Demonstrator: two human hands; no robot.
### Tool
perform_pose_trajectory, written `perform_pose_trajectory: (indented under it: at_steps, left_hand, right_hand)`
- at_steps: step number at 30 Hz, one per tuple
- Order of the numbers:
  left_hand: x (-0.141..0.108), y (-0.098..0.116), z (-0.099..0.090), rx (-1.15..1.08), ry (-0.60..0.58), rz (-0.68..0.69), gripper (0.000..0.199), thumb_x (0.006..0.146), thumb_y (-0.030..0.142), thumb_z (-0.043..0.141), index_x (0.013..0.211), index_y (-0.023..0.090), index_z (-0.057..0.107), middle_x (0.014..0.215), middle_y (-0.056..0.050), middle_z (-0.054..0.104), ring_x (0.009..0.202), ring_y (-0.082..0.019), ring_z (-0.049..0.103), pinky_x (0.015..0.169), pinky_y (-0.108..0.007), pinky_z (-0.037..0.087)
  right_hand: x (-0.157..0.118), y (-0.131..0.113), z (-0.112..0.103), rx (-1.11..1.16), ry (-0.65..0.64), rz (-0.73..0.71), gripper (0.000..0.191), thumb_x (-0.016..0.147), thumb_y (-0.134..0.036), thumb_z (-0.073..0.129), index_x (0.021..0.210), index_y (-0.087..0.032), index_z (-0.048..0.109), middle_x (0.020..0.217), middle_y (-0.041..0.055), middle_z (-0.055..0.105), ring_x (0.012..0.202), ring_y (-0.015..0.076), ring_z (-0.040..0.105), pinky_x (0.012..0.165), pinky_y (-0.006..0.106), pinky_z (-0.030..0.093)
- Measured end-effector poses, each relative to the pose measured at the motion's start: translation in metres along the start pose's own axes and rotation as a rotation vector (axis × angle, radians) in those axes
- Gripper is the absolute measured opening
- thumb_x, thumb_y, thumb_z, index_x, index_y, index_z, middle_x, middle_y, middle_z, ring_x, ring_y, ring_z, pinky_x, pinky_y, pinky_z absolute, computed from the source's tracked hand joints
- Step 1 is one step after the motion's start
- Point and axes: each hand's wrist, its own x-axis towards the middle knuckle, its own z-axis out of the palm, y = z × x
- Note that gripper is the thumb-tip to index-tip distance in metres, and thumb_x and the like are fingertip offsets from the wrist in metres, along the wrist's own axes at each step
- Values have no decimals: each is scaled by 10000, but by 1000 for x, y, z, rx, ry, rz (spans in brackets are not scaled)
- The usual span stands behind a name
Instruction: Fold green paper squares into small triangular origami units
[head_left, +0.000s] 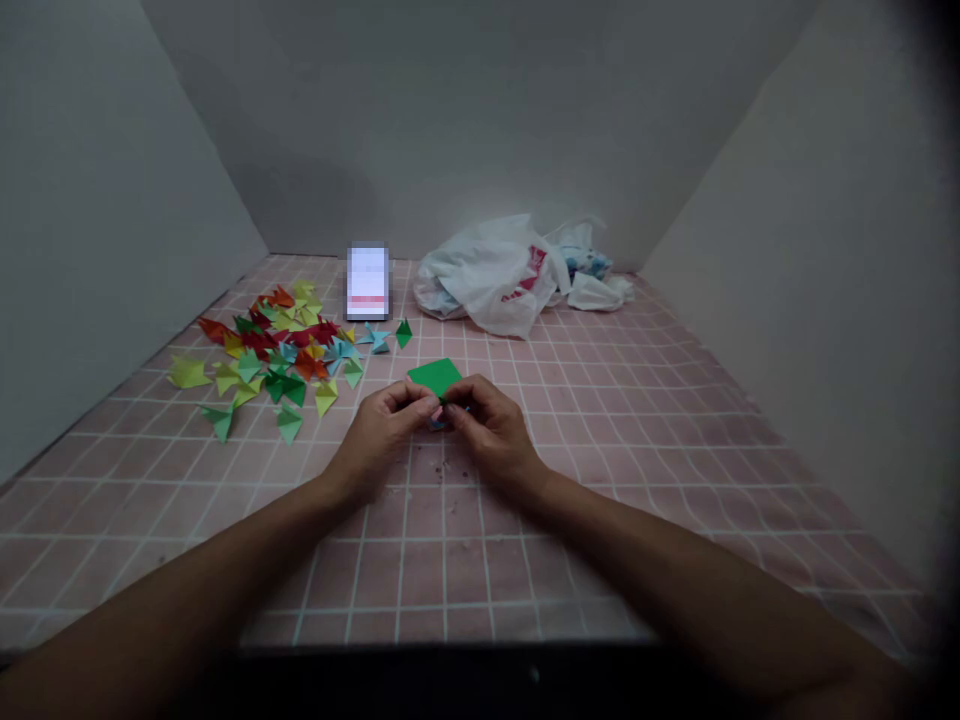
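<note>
A green square of paper (pixel 435 376) is at the middle of the table, one corner pointing towards me. My left hand (pixel 386 425) pinches it at the near left side with thumb and index finger. On the other side, my right hand (pixel 495 430) pinches the near corner, its fingertips almost touching those of the left. Bits of pink and blue show under the fingers; what they belong to is mostly hidden. To the left lies a loose pile of folded paper pieces (pixel 259 342) in red, orange, yellow, green and blue.
A phone (pixel 367 282) with a lit, blurred screen stands behind the pile. Crumpled white plastic bags (pixel 487 270) lie by the back wall. A small dark green folded piece (pixel 404 333) sits apart from the pile. Pink checked cloth (pixel 637 430) covers the table, with walls on three sides.
</note>
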Motion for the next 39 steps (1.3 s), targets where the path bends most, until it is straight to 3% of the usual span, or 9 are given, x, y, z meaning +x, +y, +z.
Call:
perform_pose_trajectory:
  at_steps: [7, 13, 21, 39]
  left_hand:
    - [3, -6, -1, -111, -16, -33, 180, 776, 311, 753, 783, 148, 677, 766, 12, 646, 737, -122, 600, 777, -264, 480]
    - [1, -4, 0, -114, -23, -84, 279, 675, 255, 846, 848, 172, 643, 808, 18, 705, 761, -132, 676, 773, -268, 519]
    - [3, 1, -3, 42, -43, 61, 211, 719, 267, 803, 825, 154, 659, 764, 15, 681, 710, -116, 643, 700, -253, 512]
    - [5, 6, -6, 41, -161, 148, 171, 797, 253, 760, 861, 158, 632, 769, -6, 707, 713, -143, 677, 714, -281, 540]
  right_hand:
    - [0, 4, 2, 74, 27, 16, 14, 881, -222, 608, 883, -215, 596, 829, 17, 622, 774, 162, 615, 703, 318, 527]
    - [1, 2, 1, 103, 76, 57, 46, 853, -221, 626, 855, -215, 580, 792, -9, 583, 720, 139, 579, 668, 295, 500]
    - [2, 0, 0, 281, 15, 126, 112, 905, -308, 618, 855, -211, 592, 732, -13, 635, 669, 138, 632, 664, 304, 544]
    - [8, -7, -6, 532, -26, 253, 197, 838, -359, 738, 810, -184, 652, 677, -22, 670, 603, 105, 631, 640, 267, 541]
